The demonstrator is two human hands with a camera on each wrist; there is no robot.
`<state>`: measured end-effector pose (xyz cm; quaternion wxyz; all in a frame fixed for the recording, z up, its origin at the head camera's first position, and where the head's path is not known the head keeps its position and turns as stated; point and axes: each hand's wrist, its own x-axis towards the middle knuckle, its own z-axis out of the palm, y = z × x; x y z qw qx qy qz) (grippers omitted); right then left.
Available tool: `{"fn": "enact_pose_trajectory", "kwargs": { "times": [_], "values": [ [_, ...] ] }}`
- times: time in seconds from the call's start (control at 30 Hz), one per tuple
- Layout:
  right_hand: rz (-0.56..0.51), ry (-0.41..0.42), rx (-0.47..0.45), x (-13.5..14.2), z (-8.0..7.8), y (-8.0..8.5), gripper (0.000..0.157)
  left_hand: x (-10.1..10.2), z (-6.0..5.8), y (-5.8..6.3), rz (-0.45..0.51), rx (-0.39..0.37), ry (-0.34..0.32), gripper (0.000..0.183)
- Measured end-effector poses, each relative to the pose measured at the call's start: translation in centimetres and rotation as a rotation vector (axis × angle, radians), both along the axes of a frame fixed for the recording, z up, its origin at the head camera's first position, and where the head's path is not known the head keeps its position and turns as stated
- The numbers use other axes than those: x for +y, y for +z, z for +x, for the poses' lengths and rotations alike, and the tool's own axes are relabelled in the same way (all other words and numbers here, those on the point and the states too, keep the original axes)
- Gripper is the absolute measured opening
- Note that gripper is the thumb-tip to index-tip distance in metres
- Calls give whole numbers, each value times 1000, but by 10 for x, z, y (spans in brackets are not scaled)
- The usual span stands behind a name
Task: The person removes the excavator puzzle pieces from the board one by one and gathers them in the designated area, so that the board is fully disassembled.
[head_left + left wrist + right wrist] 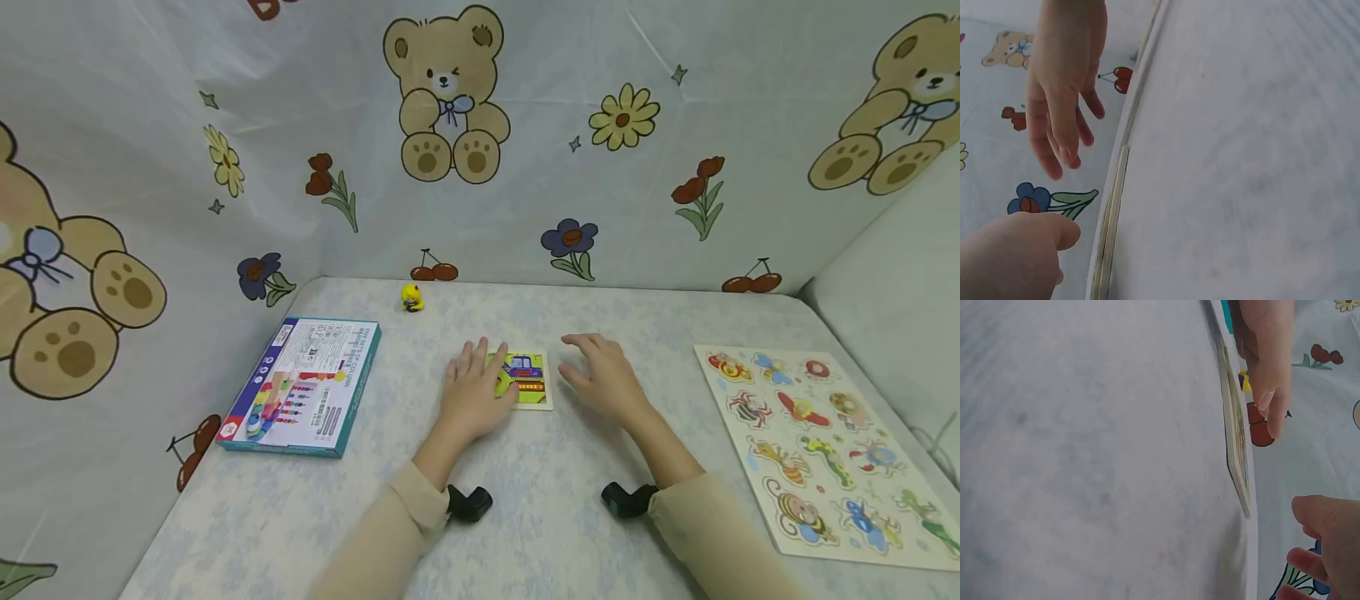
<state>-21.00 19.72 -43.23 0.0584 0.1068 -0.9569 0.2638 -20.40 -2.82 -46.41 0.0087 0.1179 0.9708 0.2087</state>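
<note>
A pale table (540, 517) bears a box (302, 387), yellow toy (412, 298), puzzle (529, 380) and picture board (785, 430).

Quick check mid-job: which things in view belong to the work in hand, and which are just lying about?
Likely in the work:
small vehicle puzzle
left hand, over the puzzle's left part
right hand, apart from it, on its right

Apparently just lying about:
yellow toy figure
flat teal-edged box
bug puzzle board
</note>
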Motion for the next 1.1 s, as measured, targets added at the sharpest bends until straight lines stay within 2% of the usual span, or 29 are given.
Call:
{"fn": "enact_pose_trajectory", "kwargs": {
  "times": [0.2,0.4,0.6,1.1],
  "values": [
    [0,82,-61,-13,-17,-3,38,6,-2,-7,-5,-20,-4,69],
    [86,96,-103,-24,-29,-7,30,8,-3,-11,-5,-8,-3,68],
    [134,101,-134,-25,-36,-10,25,9,-3,-13,-18,-2,6,66],
    [137,129,-194,-26,-41,-9,25,7,-2,-13,-64,-10,-11,59]
  ]
}}
